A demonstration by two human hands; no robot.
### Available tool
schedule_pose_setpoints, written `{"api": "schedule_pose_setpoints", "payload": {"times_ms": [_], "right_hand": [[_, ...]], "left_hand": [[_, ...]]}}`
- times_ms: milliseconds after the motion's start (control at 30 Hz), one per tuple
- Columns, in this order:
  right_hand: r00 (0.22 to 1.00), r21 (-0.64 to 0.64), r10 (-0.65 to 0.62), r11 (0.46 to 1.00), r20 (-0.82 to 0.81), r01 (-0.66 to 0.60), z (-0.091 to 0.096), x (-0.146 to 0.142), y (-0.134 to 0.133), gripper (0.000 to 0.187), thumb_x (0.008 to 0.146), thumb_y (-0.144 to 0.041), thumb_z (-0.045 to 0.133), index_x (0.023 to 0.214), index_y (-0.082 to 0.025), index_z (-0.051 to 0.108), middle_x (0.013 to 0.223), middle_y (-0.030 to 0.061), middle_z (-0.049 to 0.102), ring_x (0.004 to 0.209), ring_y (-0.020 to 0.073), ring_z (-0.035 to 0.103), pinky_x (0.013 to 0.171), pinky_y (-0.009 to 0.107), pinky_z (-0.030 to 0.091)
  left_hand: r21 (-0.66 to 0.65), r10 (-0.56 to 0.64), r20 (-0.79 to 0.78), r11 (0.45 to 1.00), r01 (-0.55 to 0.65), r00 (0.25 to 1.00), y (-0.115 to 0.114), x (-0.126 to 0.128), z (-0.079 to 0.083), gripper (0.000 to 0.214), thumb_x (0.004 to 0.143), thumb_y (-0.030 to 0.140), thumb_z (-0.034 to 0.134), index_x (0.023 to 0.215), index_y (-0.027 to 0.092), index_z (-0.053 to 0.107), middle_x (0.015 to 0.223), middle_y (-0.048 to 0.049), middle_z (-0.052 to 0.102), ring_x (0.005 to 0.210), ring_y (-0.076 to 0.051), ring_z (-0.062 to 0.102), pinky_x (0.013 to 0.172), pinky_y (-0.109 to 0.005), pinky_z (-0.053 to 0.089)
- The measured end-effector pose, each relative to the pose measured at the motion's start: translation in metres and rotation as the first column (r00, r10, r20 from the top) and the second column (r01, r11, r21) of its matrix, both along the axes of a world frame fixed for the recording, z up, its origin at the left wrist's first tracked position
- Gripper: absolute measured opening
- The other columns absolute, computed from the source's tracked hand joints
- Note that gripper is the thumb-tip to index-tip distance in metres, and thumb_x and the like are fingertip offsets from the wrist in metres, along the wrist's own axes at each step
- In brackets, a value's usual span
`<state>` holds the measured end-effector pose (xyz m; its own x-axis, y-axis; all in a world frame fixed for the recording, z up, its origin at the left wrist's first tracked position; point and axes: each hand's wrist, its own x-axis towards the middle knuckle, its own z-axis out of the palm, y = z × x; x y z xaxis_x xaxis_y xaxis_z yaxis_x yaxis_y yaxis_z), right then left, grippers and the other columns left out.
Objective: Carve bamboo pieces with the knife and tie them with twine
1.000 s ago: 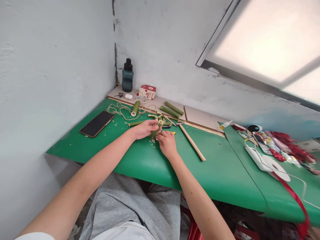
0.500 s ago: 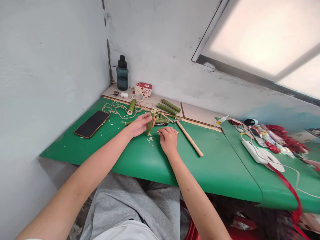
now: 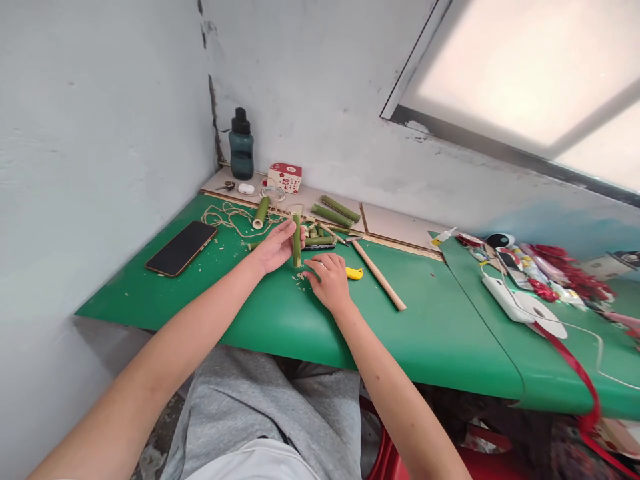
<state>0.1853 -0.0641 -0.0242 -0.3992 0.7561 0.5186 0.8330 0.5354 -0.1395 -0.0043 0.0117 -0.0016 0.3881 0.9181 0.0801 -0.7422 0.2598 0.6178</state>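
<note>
The left grip [image 3: 277,248] clasps a bamboo piece [image 3: 297,241] upright, the right grip [image 3: 327,283] rests released on the desk [image 3: 425,333] — shavings [image 3: 300,275] and cut pieces [image 3: 320,237] already lie around.

bright daylight | window [image 3: 525,73] upper right blown out | soft shadows | edges warped, slightly soft

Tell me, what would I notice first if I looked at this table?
Your eye goes first to the bright green mat and, near its middle, the left hand gripping a bamboo stick that stands upright on it. The right hand rests on the mat just beside it. A black phone lies further left, and a dark bottle stands in the far corner.
</note>
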Motion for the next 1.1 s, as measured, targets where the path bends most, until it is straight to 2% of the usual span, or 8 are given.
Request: {"api": "schedule_pose_setpoints", "payload": {"times_ms": [200, 400, 600, 767, 933, 1100], "right_hand": [[0.999, 0.031, 0.040, 0.999, 0.002, -0.040, -0.001, -0.001, 0.000, 0.021, 0.105, -0.031, 0.057, 0.099, -0.024, 0.075, 0.100, 0.0066, 0.074, 0.097, 0.0224, 0.059, 0.094, 0.039, 0.040], [0.998, 0.053, 0.069, 0.996, -0.014, -0.068, -0.001, -0.003, -0.002, 0.020, 0.103, -0.026, 0.058, 0.091, -0.023, 0.073, 0.095, 0.0060, 0.073, 0.093, 0.0220, 0.057, 0.088, 0.038, 0.040], [0.997, 0.049, 0.062, 0.997, -0.039, -0.060, -0.001, -0.003, -0.002, 0.015, 0.100, -0.023, 0.060, 0.091, -0.022, 0.073, 0.095, 0.0060, 0.072, 0.094, 0.0225, 0.058, 0.086, 0.038, 0.041], [0.997, 0.035, 0.055, 0.998, -0.045, -0.054, -0.001, -0.003, -0.001, 0.020, 0.099, -0.015, 0.057, 0.107, -0.021, 0.074, 0.100, 0.0070, 0.073, 0.097, 0.0238, 0.059, 0.082, 0.038, 0.041], [0.997, 0.034, 0.062, 0.998, -0.035, -0.061, -0.001, -0.003, -0.002, 0.020, 0.103, -0.034, 0.061, 0.109, -0.021, 0.075, 0.102, 0.0085, 0.074, 0.095, 0.0246, 0.058, 0.082, 0.040, 0.041], [0.998, 0.026, 0.062, 0.998, -0.033, -0.061, -0.002, -0.004, -0.002, 0.020, 0.103, -0.037, 0.061, 0.101, -0.023, 0.075, 0.099, 0.0068, 0.074, 0.094, 0.0232, 0.058, 0.086, 0.039, 0.041]], "left_hand": [[0.010, -0.061, 0.016, 0.998, 0.061, 0.998, -0.008, 0.004, 0.004, 0.040, 0.074, 0.035, 0.094, 0.099, 0.015, 0.070, 0.091, -0.0016, 0.070, 0.081, -0.013, 0.069, 0.079, -0.030, 0.060], [0.000, -0.058, 0.033, 0.998, 0.058, 0.998, -0.007, 0.004, 0.004, 0.036, 0.077, 0.034, 0.091, 0.099, 0.015, 0.070, 0.091, -0.0021, 0.070, 0.081, -0.013, 0.069, 0.080, -0.030, 0.060], [-0.060, 0.032, 0.049, 0.998, -0.029, 0.998, 0.000, 0.002, 0.002, 0.032, 0.080, 0.032, 0.089, 0.098, 0.015, 0.069, 0.087, -0.0010, 0.071, 0.077, -0.012, 0.069, 0.079, -0.029, 0.060], [-0.103, 0.142, 0.075, 0.986, -0.134, 0.987, 0.008, -0.004, 0.003, 0.033, 0.079, 0.034, 0.090, 0.096, 0.017, 0.068, 0.083, 0.0020, 0.070, 0.074, -0.010, 0.068, 0.078, -0.026, 0.059], [-0.128, 0.170, 0.083, 0.979, -0.158, 0.982, 0.006, -0.003, 0.005, 0.032, 0.079, 0.034, 0.089, 0.096, 0.017, 0.067, 0.082, 0.0025, 0.069, 0.074, -0.010, 0.067, 0.079, -0.026, 0.059], [-0.129, 0.114, 0.066, 0.986, -0.105, 0.991, -0.005, 0.011, 0.004, 0.027, 0.082, 0.029, 0.088, 0.091, 0.016, 0.066, 0.083, 0.0006, 0.069, 0.074, -0.011, 0.067, 0.078, -0.028, 0.059]]}}
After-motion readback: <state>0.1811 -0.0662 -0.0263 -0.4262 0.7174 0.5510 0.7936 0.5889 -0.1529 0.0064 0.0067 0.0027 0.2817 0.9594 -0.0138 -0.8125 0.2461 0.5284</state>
